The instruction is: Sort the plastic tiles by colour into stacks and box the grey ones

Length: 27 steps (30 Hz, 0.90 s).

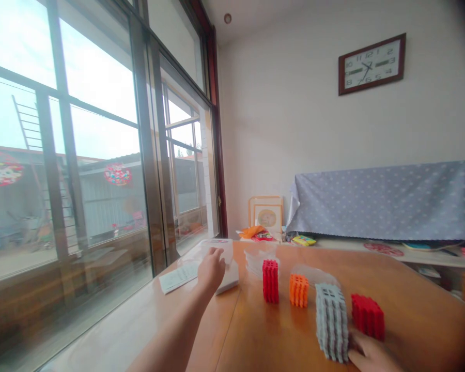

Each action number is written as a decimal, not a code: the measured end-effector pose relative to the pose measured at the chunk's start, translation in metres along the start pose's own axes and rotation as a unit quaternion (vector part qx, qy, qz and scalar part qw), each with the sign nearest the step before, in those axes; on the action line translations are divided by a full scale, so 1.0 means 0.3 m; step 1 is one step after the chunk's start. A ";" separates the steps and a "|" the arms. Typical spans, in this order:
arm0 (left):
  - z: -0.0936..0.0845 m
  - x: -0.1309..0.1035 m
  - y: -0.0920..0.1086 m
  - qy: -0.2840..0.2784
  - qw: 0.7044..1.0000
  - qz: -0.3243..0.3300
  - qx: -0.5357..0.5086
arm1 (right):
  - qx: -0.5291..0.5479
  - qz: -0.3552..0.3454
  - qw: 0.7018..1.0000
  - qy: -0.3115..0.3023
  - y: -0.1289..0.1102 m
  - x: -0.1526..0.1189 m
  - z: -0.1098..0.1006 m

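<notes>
My left hand [212, 267] is stretched out over the table's left side, its fingers curled down at a clear plastic bag [196, 252] beside a white box [228, 281]. What lies under those fingers is hidden. At the lower right, my right hand [370, 354] has its fingers against the base of a grey stack of interlocking plastic pieces [331, 323], which stands upright and leans slightly. Right behind that hand is a wide red stack [368, 315]. Farther left stand a small orange stack [298, 290] and a tall red stack [270, 281].
A printed paper sheet [178, 278] lies by the window on the wooden table [251, 330]. Crumpled clear plastic [318, 274] sits behind the stacks. Beyond the table, a polka-dot cloth [380, 201] drapes over something on a shelf, and picture frames [266, 214] lean on the wall.
</notes>
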<state>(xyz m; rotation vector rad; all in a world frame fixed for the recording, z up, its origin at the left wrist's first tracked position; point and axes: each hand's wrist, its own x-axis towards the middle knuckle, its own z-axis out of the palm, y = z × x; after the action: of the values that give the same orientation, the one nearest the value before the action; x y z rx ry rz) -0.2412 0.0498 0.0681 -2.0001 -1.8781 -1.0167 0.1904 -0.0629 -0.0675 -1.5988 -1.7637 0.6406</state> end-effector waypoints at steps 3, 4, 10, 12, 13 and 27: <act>-0.006 0.013 0.009 0.001 1.000 0.007 0.011 | 0.008 0.013 1.000 0.004 -0.031 -0.013 -0.005; -0.012 0.017 0.014 0.000 1.000 0.013 0.015 | 0.011 0.014 1.000 0.005 -0.041 -0.017 -0.007; -0.089 0.001 0.071 0.000 0.998 0.061 0.032 | 0.007 0.020 1.000 0.007 -0.078 -0.033 -0.020; -0.122 -0.025 0.099 0.006 0.995 0.083 0.045 | 0.006 0.021 1.000 0.005 -0.081 -0.034 -0.024; -0.138 -0.042 0.115 0.008 0.994 0.097 0.052 | 0.007 0.021 1.000 0.004 -0.081 -0.033 -0.025; -0.223 -0.503 0.424 -0.157 0.967 0.189 -0.066 | 0.010 0.020 1.000 -0.005 -0.087 -0.033 -0.036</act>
<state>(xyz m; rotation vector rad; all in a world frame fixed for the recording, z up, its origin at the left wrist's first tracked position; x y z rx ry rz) -0.1356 -0.1297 0.0635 -2.5960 -1.4946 -0.7720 0.1815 -0.0768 -0.0427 -1.6235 -1.7297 0.6848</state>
